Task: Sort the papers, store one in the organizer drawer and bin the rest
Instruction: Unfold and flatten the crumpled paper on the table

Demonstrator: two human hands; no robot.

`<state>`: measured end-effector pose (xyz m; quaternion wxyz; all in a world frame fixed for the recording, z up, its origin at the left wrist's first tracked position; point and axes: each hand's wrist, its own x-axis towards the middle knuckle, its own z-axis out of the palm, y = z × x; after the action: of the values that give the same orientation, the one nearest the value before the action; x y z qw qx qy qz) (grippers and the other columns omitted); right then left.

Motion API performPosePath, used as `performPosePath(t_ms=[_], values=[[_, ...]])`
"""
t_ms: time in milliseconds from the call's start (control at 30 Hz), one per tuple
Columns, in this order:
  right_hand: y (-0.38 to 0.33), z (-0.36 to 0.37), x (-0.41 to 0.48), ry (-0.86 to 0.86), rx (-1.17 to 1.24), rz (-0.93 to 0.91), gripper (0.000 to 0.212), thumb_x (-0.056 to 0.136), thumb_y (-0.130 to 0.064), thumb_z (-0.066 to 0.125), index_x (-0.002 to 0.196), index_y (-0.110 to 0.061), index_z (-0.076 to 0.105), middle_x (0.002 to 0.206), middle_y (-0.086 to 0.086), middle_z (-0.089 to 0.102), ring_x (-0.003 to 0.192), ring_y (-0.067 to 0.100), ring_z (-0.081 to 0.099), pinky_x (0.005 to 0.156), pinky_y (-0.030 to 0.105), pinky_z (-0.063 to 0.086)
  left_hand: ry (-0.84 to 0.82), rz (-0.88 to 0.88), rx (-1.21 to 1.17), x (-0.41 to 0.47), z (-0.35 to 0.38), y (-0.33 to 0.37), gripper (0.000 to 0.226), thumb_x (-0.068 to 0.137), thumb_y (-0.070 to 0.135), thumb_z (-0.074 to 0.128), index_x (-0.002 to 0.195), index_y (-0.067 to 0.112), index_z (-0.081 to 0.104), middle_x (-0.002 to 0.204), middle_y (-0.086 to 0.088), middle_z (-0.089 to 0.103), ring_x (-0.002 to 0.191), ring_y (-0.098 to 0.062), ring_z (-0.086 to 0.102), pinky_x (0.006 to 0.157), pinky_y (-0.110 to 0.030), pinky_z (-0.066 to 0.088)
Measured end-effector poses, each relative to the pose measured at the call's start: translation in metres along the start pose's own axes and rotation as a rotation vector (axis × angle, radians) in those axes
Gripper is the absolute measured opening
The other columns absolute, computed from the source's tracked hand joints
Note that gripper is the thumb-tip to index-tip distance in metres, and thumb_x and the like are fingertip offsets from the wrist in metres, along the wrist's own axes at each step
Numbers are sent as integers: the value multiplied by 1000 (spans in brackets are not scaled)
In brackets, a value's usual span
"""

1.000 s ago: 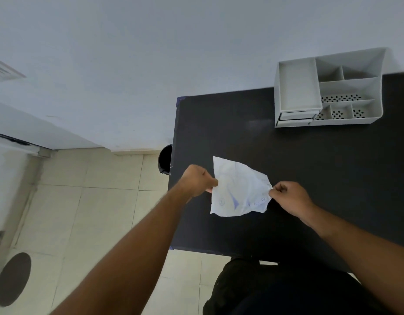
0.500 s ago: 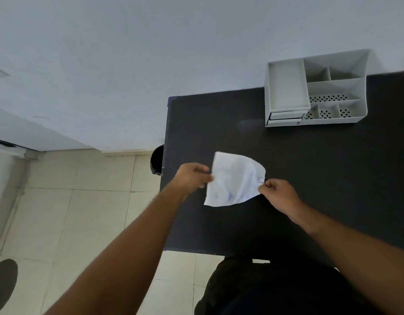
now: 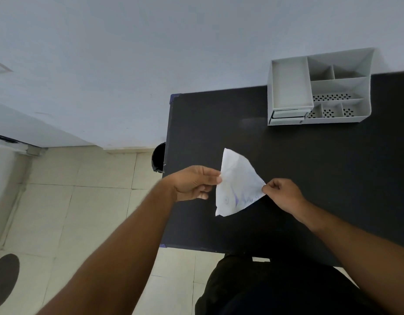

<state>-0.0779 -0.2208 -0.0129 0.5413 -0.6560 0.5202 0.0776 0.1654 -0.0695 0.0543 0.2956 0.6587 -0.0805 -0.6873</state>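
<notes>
A creased white paper [image 3: 237, 185] with faint blue marks hangs above the black table [image 3: 310, 167], held by both hands. My left hand [image 3: 194, 183] pinches its left edge; my right hand [image 3: 282, 194] pinches its right corner. The paper is bent into a narrow, roughly triangular shape. A grey desk organizer [image 3: 319, 87] with several compartments stands at the table's far right, its small drawer [image 3: 287, 114] shut at the lower left. A black bin [image 3: 159, 158] shows partly on the floor beside the table's left edge.
A white wall runs behind the table. Pale floor tiles [image 3: 83, 212] lie to the left, with a dark round mark [image 3: 4, 278] at the lower left. My dark-clothed legs [image 3: 264, 289] are below the table's front edge.
The paper has narrowed and folded inward as my hands came closer together. The view has drifted slightly, with the organizer shifting in frame.
</notes>
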Motion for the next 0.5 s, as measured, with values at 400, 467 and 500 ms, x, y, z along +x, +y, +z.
performPosePath(t_ms=[400, 467, 500], values=[[-3, 1, 0, 11, 21, -5, 20, 84, -23, 66, 71, -8, 62, 64, 0, 54, 63, 15, 51, 61, 31, 41, 500, -49, 260, 12, -8, -3, 23, 94, 15, 68, 116, 9, 72, 106, -6, 68, 94, -24, 61, 80, -38, 49], [-4, 2, -1, -2, 9, -19, 17, 84, -23, 66, 73, -10, 66, 65, -1, 55, 63, 14, 51, 61, 30, 42, 441, -36, 292, 13, -10, -3, 20, 93, 17, 70, 111, 10, 74, 94, -6, 63, 78, -18, 51, 73, -35, 44], [-4, 3, -2, -6, 12, -18, 16, 84, -23, 66, 72, -11, 65, 65, -1, 54, 63, 13, 50, 61, 29, 42, 292, -55, 215, 11, -11, -3, 20, 92, 18, 70, 110, 9, 75, 90, -6, 60, 74, -17, 47, 73, -35, 42]])
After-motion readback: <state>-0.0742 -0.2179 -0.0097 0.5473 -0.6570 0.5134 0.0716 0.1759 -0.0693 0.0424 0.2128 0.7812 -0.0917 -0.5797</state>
